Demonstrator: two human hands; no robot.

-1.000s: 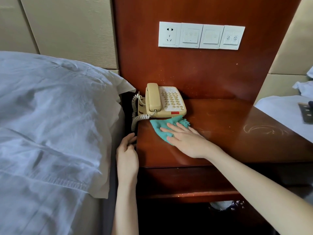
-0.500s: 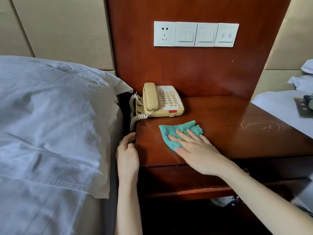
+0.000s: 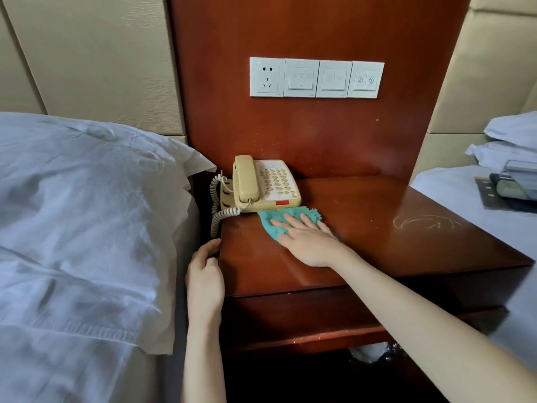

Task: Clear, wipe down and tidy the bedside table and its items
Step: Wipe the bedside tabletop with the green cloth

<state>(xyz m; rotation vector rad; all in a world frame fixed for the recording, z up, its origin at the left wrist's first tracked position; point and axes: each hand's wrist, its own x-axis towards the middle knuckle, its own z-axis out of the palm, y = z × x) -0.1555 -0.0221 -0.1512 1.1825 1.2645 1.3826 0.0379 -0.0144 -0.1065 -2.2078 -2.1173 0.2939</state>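
Right hand (image 3: 308,242) lies flat, palm down, on a teal cloth (image 3: 279,221), fingers (image 3: 293,221) stretched out and slightly spread, pressing the cloth onto the wooden counter (image 3: 392,245); nothing pinched or gripped. The cloth sits at the counter's back left, its far edge touching the front of the beige telephone (image 3: 266,184). The telephone stands in the back-left corner against the wood wall panel (image 3: 319,135), handset in its cradle, coiled cord (image 3: 216,210) hanging off the counter's left side. Left hand (image 3: 205,274) is at the counter's left front edge, fingers curled loosely against the side of the top; whether it actually grips the edge cannot be told. A pale ring-shaped smear (image 3: 425,222) marks the counter's right part, well apart from the cloth. White outlet and switch plates (image 3: 316,77) are on the panel above the telephone. A bed with a white pillow (image 3: 87,205) is left of the counter; another bed (image 3: 465,193) is at right with dark items (image 3: 511,187) on it, too unclear to tell.
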